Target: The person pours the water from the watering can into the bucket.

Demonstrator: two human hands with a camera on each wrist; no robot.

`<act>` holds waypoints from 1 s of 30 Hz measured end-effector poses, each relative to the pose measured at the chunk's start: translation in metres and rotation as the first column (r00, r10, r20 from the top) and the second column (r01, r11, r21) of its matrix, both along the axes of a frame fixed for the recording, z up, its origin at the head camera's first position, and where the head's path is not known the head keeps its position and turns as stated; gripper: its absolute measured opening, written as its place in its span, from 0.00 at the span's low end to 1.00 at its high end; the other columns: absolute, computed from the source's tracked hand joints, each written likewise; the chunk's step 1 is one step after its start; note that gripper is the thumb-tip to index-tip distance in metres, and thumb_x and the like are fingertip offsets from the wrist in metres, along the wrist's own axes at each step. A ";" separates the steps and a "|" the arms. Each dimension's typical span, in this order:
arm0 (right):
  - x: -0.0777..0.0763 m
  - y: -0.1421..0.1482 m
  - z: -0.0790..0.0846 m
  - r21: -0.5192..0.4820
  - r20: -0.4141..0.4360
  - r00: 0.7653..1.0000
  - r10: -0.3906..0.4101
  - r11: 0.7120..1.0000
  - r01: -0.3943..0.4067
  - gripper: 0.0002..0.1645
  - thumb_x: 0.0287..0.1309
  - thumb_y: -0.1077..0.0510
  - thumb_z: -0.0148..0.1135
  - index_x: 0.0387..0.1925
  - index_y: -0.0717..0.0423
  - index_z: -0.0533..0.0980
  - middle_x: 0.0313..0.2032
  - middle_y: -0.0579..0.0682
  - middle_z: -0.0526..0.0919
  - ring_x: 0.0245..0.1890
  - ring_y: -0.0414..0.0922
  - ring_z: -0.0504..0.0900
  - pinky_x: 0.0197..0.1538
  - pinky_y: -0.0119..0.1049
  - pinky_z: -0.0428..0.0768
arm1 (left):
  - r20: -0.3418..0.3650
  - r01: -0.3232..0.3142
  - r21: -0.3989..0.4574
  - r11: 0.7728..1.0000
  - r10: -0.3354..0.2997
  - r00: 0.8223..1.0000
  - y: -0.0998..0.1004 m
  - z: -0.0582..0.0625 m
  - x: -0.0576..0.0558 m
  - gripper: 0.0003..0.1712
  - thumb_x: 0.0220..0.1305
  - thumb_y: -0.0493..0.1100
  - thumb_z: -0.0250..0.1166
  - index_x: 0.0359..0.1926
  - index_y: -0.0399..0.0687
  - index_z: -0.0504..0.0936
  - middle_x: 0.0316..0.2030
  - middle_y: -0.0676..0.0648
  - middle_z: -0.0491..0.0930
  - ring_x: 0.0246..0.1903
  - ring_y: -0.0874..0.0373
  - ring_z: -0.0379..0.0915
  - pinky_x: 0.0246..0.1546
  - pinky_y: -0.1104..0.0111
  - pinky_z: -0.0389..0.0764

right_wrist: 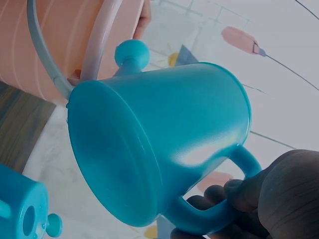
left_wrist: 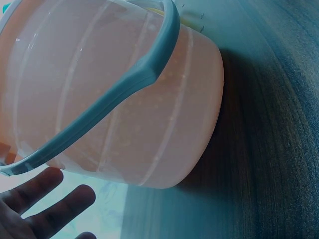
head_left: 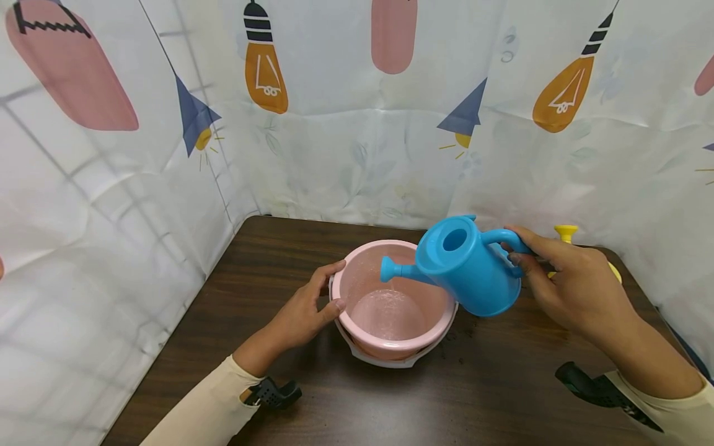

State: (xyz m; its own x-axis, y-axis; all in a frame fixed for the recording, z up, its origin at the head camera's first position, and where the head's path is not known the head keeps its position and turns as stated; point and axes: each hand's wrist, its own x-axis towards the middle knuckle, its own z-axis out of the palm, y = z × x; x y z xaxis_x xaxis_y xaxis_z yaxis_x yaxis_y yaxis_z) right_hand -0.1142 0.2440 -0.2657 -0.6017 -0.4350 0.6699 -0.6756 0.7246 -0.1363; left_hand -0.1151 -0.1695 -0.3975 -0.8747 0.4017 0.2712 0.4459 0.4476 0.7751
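Observation:
A pink bucket (head_left: 390, 342) stands on the dark wooden table, with some water (head_left: 385, 319) in its bottom. My left hand (head_left: 304, 310) holds its left rim between thumb and forefinger; in the left wrist view the other fingers (left_wrist: 62, 211) extend beside the wall. Gripped by its handle, a blue watering can (head_left: 474, 272) hangs from my right hand (head_left: 580, 288). The can tilts left, its sprinkler spout (head_left: 390, 269) over the bucket's opening, and a faint thin stream falls from it. From the right wrist view, the can's round base (right_wrist: 107, 154) faces the camera.
A yellow object (head_left: 566, 232) with a flared top stands behind my right hand, partly hidden. The bucket's pale handle (left_wrist: 114, 102) hangs down its side. A patterned white curtain (head_left: 357, 155) encloses the table (head_left: 268, 248). Water drops spot the tabletop near the bucket.

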 end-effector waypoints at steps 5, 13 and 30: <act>0.000 -0.001 0.001 0.003 -0.004 1.000 0.002 1.000 -0.002 0.40 0.74 0.34 0.46 0.57 0.65 0.81 0.31 0.56 0.86 0.15 0.41 0.71 0.20 0.29 0.66 | 0.000 -0.003 -0.002 1.000 0.003 1.000 0.000 0.000 0.000 0.40 0.72 0.63 0.57 0.78 0.56 0.57 0.60 0.42 0.76 0.57 0.46 0.76 0.53 0.40 0.74; 0.001 -0.001 0.001 0.010 0.002 1.000 -0.001 1.000 0.001 0.34 0.75 0.39 0.51 0.58 0.65 0.81 0.31 0.55 0.86 0.15 0.37 0.67 0.19 0.29 0.64 | 0.002 -0.003 -0.005 1.000 0.003 1.000 -0.001 0.000 0.000 0.40 0.73 0.63 0.57 0.78 0.57 0.57 0.60 0.43 0.76 0.57 0.47 0.75 0.53 0.38 0.74; -0.002 -0.002 0.001 -0.004 -0.016 1.000 0.020 1.000 -0.020 0.46 0.73 0.30 0.40 0.56 0.67 0.81 0.33 0.58 0.87 0.14 0.39 0.69 0.19 0.29 0.65 | -0.003 0.005 0.002 1.000 -0.005 1.000 -0.001 -0.001 0.000 0.40 0.73 0.64 0.57 0.78 0.58 0.57 0.59 0.43 0.76 0.57 0.47 0.76 0.53 0.39 0.75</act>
